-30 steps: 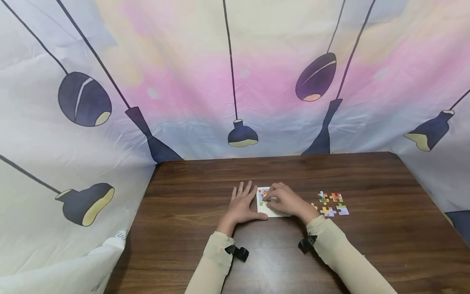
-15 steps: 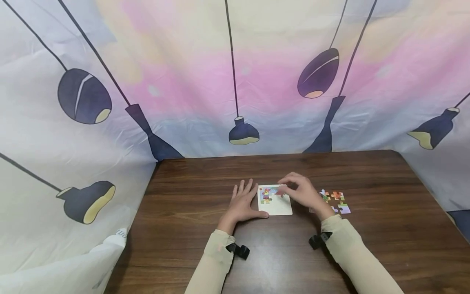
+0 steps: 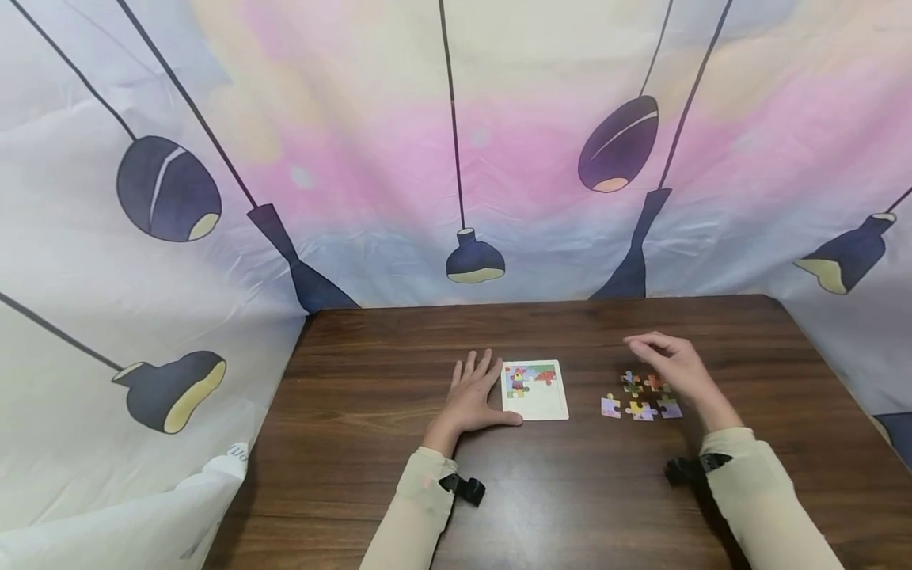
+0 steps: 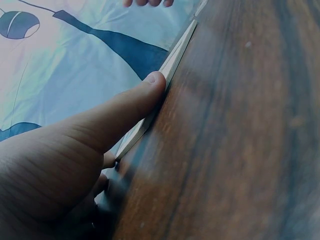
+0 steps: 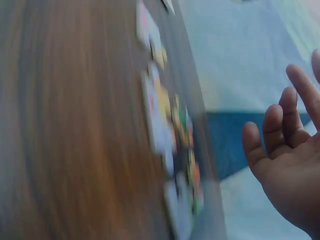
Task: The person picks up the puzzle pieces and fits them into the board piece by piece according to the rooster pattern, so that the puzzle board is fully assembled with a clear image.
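Above loose puzzle pieces [image 3: 641,396], right hand [image 3: 673,372].

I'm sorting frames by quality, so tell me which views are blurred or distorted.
Head view: sharp, evenly lit, with wide-angle bending at the table edges. Left wrist view: dim, thumb clear, wood smeared. Right wrist view: heavy motion blur across the puzzle pieces; the right hand stays fairly clear.

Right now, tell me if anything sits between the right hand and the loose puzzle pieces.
Nothing visible does. The right hand hovers directly over the loose puzzle pieces, fingers relaxed and empty, with only bare table around them.
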`<state>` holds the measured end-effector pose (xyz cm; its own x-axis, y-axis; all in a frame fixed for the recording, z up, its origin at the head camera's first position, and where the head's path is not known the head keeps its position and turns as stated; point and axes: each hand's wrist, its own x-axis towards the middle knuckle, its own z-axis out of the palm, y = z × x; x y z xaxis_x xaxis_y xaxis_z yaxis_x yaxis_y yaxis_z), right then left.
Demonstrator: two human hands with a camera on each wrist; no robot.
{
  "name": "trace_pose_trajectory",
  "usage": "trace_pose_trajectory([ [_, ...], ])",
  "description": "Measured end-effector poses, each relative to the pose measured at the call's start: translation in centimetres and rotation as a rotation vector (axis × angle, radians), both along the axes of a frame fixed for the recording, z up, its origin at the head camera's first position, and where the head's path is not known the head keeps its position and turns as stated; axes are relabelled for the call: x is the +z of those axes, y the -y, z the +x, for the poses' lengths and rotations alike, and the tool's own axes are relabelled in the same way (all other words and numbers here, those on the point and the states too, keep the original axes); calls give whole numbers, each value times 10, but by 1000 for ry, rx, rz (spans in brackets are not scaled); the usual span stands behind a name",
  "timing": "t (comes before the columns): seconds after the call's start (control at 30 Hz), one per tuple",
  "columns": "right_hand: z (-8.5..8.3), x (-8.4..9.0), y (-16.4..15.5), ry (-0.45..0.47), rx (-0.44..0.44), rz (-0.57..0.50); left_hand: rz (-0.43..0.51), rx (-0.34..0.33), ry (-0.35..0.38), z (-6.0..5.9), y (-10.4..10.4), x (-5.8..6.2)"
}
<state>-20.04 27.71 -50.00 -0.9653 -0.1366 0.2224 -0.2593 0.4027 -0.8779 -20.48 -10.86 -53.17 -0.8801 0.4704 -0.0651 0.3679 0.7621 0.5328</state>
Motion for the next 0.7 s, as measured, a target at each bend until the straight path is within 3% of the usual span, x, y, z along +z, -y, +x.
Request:
trace_pose_trajectory([
  [0.2,10,-9,-32,37,-38,-26,-14,2,-1,1,0,-1],
  [0.43,13,-11,-47,89,16,192,-3,3,3,2,1,0],
  [0.7,8,-16,-54,92,103,317,5,2,-2,1,1,-1],
])
